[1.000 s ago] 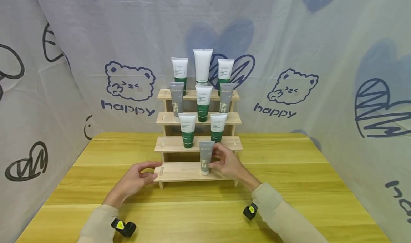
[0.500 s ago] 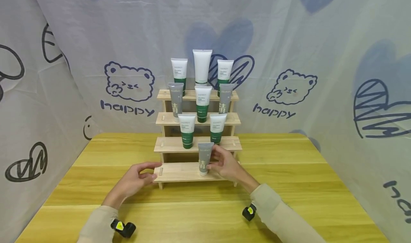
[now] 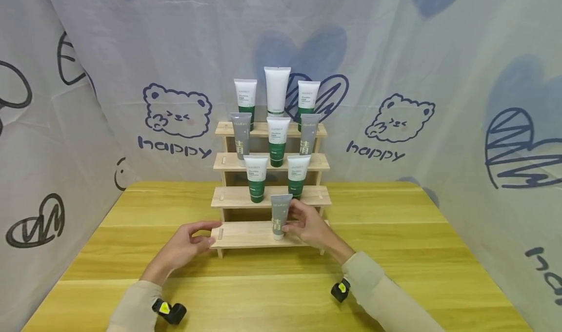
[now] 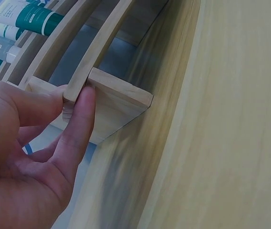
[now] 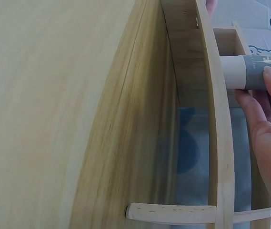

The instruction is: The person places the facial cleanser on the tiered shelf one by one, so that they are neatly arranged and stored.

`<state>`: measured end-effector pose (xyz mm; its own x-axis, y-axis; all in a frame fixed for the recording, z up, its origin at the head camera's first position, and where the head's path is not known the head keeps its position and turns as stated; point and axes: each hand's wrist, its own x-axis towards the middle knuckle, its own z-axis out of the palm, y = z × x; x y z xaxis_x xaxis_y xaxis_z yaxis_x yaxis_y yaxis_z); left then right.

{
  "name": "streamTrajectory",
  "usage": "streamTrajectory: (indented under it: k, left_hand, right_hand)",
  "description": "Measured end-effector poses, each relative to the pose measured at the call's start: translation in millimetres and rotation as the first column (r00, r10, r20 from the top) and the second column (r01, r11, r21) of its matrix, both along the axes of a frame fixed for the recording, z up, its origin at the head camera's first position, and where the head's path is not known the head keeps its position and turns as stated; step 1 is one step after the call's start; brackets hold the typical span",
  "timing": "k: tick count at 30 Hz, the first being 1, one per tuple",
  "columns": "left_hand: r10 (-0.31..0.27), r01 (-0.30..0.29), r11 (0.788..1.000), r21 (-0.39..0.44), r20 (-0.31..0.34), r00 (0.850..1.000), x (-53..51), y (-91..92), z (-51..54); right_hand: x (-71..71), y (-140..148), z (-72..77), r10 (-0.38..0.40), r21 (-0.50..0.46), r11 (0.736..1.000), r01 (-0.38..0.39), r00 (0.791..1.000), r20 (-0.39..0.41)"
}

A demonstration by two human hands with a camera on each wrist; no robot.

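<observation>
A small grey tube (image 3: 279, 217) stands upright, cap down, on the lowest step of a light wooden tiered stand (image 3: 246, 234). My right hand (image 3: 310, 223) holds this tube from its right side, thumb in front. The right wrist view shows the white cap (image 5: 234, 72) against the step and the thumb on the grey body. At the left end of the same step, my left hand (image 3: 186, 244) pinches the board's end between thumb and finger, as the left wrist view shows at the board (image 4: 85, 71).
Higher steps carry several upright tubes: white-and-green ones (image 3: 256, 178) on the second step, grey (image 3: 241, 137) and white-green ones on the third, a taller white tube (image 3: 277, 90) between two smaller ones on top. Printed cloth (image 3: 386, 39) hangs behind the yellow wooden table (image 3: 263, 298).
The grey tube and my right hand have shifted very slightly left along the lowest step since the first frame. My left hand has stayed at the step's end.
</observation>
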<state>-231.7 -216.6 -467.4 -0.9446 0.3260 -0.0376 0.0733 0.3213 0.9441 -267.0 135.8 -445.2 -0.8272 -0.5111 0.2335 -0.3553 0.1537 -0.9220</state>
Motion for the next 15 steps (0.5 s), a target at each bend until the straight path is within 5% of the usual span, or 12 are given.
streamTrajectory:
  k: [15]
  left_hand:
    - [-0.010, 0.010, 1.000, 0.013, 0.005, 1.000, 0.4, -2.0, 1.5]
  right_hand:
    - [1.9, -2.8, -0.2, -0.005, 0.012, 1.000, 0.005, 1.000, -0.011]
